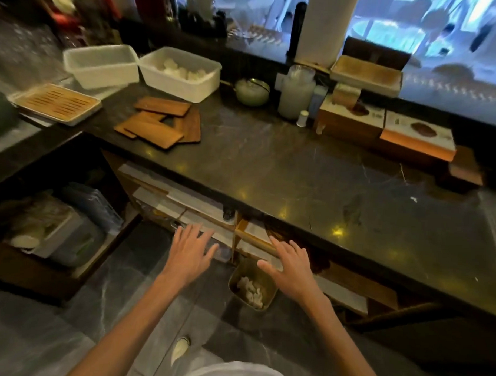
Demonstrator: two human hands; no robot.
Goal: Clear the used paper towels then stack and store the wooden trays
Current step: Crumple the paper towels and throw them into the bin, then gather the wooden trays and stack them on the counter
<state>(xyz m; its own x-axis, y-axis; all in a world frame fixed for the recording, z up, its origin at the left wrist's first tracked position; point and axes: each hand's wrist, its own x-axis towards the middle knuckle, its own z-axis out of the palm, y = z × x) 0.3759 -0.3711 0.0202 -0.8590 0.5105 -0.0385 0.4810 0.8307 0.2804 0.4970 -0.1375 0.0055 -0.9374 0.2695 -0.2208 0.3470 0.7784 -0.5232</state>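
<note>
Several flat wooden trays (160,122) lie in a loose, untidy pile on the dark stone counter (312,173), at its left part. A small bin (252,283) on the floor below the counter edge holds crumpled white paper towels (250,290). My left hand (190,249) hovers in front of the under-counter shelves, fingers spread, holding nothing. My right hand (290,266) hangs just above the bin, fingers apart and empty. Both hands are well below and in front of the tray pile.
Two white plastic tubs (102,64) (180,73) stand behind the trays; one holds white pieces. A slatted tray (54,103) sits far left. Jars (296,91), a paper roll (325,27) and wooden boxes (383,130) line the back. Shelves (184,205) run under the counter; an open drawer (57,231) is at left.
</note>
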